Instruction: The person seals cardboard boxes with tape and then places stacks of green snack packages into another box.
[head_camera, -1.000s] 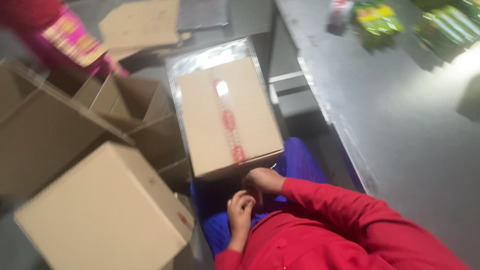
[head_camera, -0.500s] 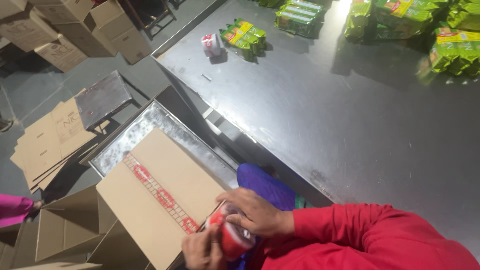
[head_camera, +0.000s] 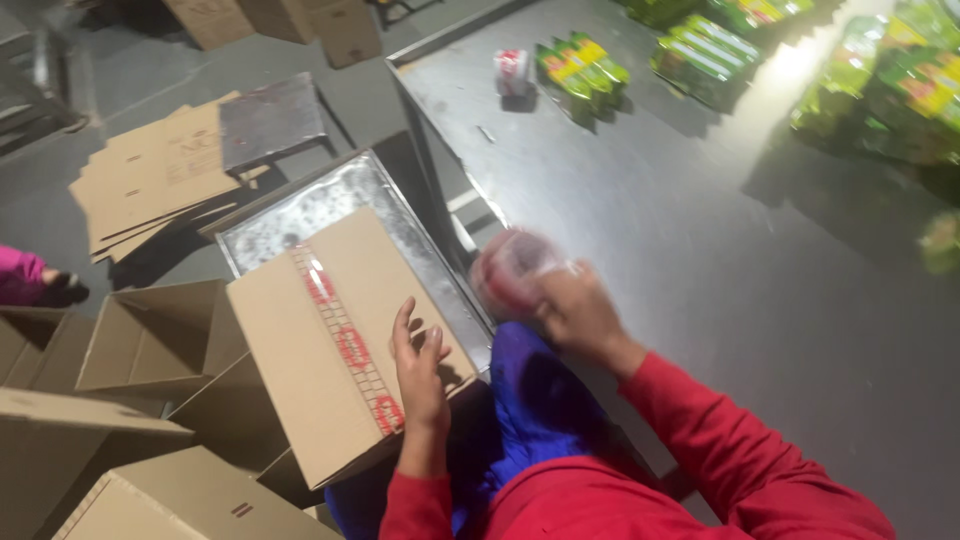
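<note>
Sealed cardboard box (head_camera: 335, 340), taped down its middle with a red-printed strip, resting tilted on a shiny metal tray (head_camera: 300, 205) beside the steel table (head_camera: 700, 260). Left hand (head_camera: 420, 365) flat and open on the box top near its close edge, fingers spread. Right hand (head_camera: 570, 310) closed around a blurred red tape roll (head_camera: 510, 270), lifted over the table's edge. Open cartons (head_camera: 150, 340) crowding the left; flattened cardboard (head_camera: 150, 180) farther back. Green packets (head_camera: 580, 70) well apart across bare tabletop.
</note>
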